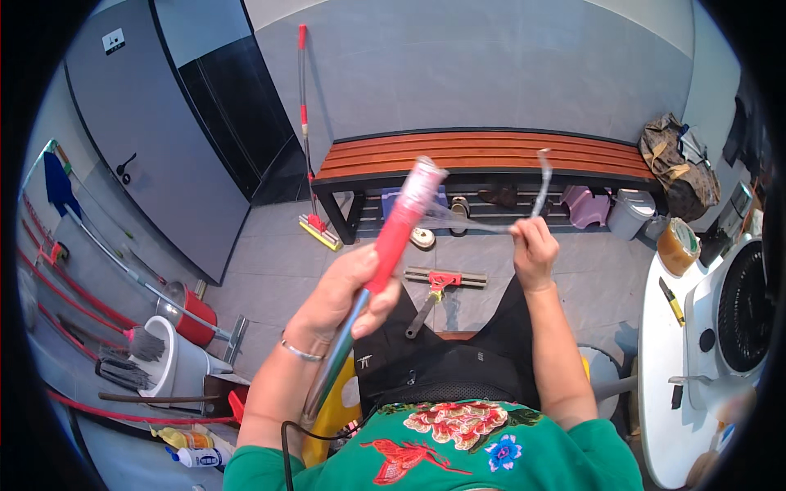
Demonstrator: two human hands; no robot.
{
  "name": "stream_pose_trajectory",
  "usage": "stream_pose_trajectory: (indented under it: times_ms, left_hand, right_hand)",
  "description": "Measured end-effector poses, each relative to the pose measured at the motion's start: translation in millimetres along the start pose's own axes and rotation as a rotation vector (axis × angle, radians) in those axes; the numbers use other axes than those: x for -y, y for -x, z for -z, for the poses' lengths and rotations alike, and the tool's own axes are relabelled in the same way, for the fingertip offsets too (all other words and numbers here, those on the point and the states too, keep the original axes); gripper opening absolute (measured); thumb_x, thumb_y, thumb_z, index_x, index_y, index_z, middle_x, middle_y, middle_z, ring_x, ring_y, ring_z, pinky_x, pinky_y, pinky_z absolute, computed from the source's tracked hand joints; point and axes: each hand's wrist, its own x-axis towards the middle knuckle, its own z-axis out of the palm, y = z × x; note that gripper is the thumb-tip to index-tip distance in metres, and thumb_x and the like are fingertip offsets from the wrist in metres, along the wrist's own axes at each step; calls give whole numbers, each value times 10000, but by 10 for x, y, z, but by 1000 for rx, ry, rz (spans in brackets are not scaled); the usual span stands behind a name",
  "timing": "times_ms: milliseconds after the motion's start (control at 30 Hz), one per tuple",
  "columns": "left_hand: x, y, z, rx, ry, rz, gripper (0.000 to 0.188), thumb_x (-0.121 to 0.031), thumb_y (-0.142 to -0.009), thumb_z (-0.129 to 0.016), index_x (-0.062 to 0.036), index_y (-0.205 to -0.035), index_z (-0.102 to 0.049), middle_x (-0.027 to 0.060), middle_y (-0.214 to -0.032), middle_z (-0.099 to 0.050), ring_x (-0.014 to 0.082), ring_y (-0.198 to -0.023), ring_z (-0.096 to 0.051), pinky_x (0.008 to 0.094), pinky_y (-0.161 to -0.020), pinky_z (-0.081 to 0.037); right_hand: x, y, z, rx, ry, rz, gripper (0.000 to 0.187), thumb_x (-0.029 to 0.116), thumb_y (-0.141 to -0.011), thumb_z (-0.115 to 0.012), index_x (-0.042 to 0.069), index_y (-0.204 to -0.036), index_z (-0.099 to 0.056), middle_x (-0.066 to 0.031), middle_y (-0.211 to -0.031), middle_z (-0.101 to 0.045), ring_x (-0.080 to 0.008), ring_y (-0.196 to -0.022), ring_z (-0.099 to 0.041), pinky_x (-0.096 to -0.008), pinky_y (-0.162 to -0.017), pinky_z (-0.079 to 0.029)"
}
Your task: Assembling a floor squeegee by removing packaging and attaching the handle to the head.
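Note:
My left hand (352, 290) is wrapped round a pole with a red grip (401, 219), which slants up and away from me. The pole's lower part is metallic and blue-green, and the grip's top end looks whitish and worn. My right hand (535, 245) pinches a clear plastic strip (471, 221). One part of the strip stretches thinly across to the red grip, while a loose end sticks up above my fingers. Between my knees, a mop head (446, 280) with a red bracket and a short grey stem lies on the floor.
Ahead is a slatted wooden bench (491, 151) with shoes, a pink stool (585, 204) and a bucket beneath. To the right, a white table (667, 368) bears a tape roll (679, 245), a yellow utility knife (673, 303) and a black fan (749, 295). Mops and buckets crowd the left.

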Motion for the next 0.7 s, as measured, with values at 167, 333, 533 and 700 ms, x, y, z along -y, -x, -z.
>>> stream_pose_trajectory:
  times_ms: [167,333,533,700]
  left_hand:
    - [466,58,-19,255,331,470,453,-501,-935,-421,-63,-821,-415,71,-577,-433,82,-307,-374,192,-274,-306]
    - [798,14,132,286,384,521,462,-502,-930,-452,-74,-764,-404,65,-665,-428,57,-318,-373,178,-278,-297]
    - [615,99,301,117,310,526,365,-374,-948,-490,-49,-794,-430,68,-667,-445,60,-325,-385,181,-292,-310]
    - [272,222,161,-23,-177,334,293,-314,-949,-506,-83,-1079,-381,43,-598,-467,70,-339,-408,194,-302,-314]
  right_hand:
    - [-504,-397,-219,102,23,-116,92,155,-824,-645,80,-794,-599,-74,-734,-569,-299,-649,-594,-359,-544,-459]
    - [-412,-1071,-249,67,152,39,110,214,-835,-630,124,-786,-590,-28,-763,-583,-283,-654,-604,-380,-541,-463]
    - [-762,-1220,-40,112,369,48,138,283,-826,-625,153,-795,-591,-11,-769,-565,-270,-646,-595,-376,-545,-455]
    - [-1048,-758,267,171,423,4,134,273,-840,-614,143,-811,-596,-34,-794,-581,-297,-676,-598,-397,-572,-456]
